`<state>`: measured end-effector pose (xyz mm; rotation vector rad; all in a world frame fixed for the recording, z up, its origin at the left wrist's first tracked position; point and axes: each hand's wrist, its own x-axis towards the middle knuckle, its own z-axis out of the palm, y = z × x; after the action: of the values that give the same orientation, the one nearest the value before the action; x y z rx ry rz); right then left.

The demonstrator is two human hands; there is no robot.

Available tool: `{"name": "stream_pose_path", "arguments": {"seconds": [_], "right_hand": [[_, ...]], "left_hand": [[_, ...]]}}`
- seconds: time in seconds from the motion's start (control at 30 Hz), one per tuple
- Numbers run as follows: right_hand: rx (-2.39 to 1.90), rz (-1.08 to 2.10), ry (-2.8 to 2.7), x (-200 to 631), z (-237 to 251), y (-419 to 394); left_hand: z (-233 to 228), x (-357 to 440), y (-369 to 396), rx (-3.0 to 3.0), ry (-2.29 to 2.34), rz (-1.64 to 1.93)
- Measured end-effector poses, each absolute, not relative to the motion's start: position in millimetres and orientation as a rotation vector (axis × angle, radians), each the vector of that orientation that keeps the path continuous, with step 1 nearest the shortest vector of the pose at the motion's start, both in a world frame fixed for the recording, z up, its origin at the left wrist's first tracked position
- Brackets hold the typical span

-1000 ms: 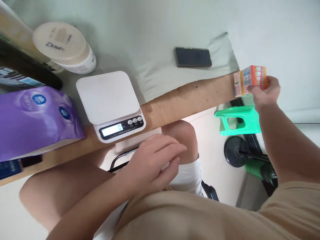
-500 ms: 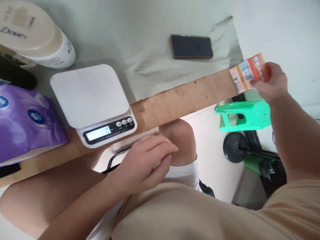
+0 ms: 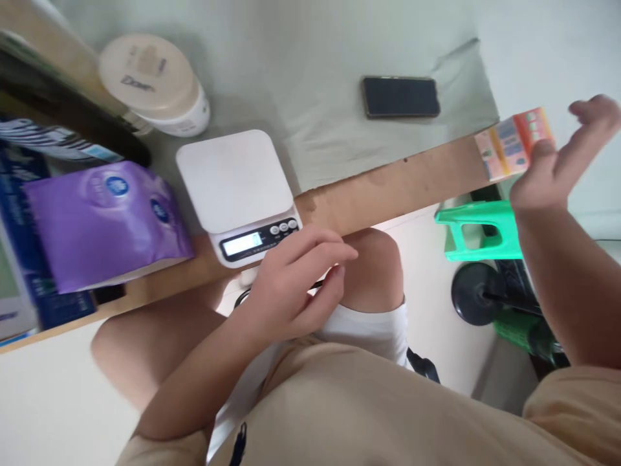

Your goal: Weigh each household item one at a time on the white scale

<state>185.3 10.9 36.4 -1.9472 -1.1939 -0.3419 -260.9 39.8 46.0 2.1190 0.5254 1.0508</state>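
Head view — with right fingers [image 3: 589,137] splayed empty, thumb [image 3: 542,153] overlapping orange carton [image 3: 507,145] — left fingers [image 3: 315,254] loosely curled, empty, near scale [image 3: 235,181].

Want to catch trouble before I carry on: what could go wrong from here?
The small orange, yellow and pink printed box is at the right end of the brown wooden table edge. The right hand's fingers are spread open and its support is unclear, so it might drop.

The flat white plastic scale sits close to that edge; the left hand, overlapping its corner in view, could bump it.
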Motion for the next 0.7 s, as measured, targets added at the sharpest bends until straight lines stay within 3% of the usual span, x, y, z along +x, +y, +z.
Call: {"name": "stream_pose_path", "arguments": {"seconds": [0.17, 0.33, 0.47, 0.7], "right_hand": [[-1.258, -0.020, -1.341, -6, 33, 39], [-1.075, 0.494, -1.386, -192, 29, 56], [-1.088, 0.706, -1.503, -248, 26, 47], [-1.062, 0.771, -1.558, -272, 13, 47]], "left_hand": [[60, -291, 53, 2.124, 0.816, 1.329], [54, -339, 70, 2.147, 1.240, 1.704], [45, -367, 68, 1.869, 1.573, 1.407], [56, -378, 58, 1.898, 1.670, 0.969]]}}
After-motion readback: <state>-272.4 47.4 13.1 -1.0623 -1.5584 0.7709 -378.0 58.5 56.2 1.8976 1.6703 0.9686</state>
